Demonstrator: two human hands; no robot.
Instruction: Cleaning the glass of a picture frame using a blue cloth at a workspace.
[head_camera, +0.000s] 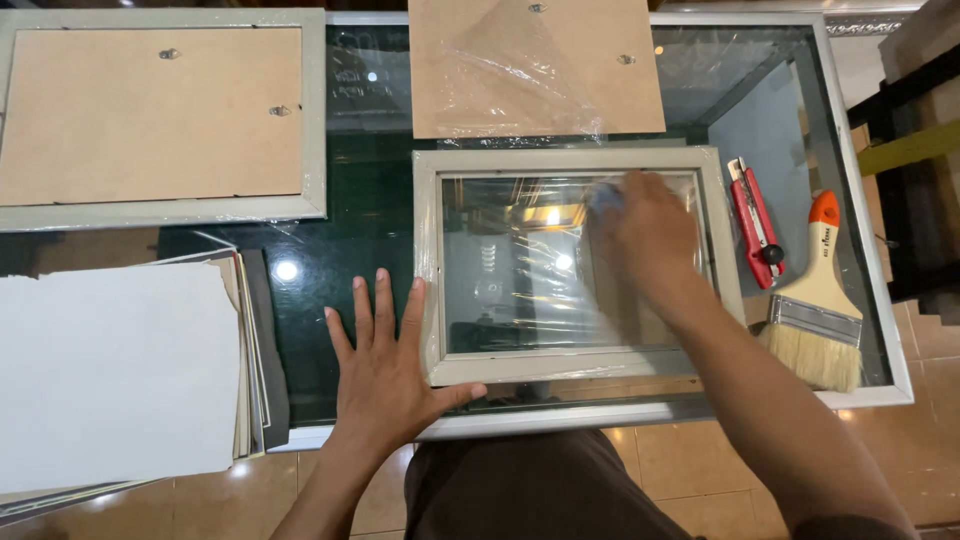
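While flat on the glass table (340, 250), left hand (385, 375) at seven o'clock, fingers spread, thumb against pale picture frame (430, 280). Frame at centre, glass pane (510, 270) inside, nothing else in it. Right hand (650, 235) at two o'clock on pane, fingers curled over bluish cloth (603, 198), mostly hidden. Paper stack (110, 370) at nine, cut off. Brush (820, 310), red cutter (755, 222) at three. Backing board (530, 65) under plastic film at twelve; second frame (160, 115) at ten.

Pale picture frame (572, 365) flat on table, glass up.
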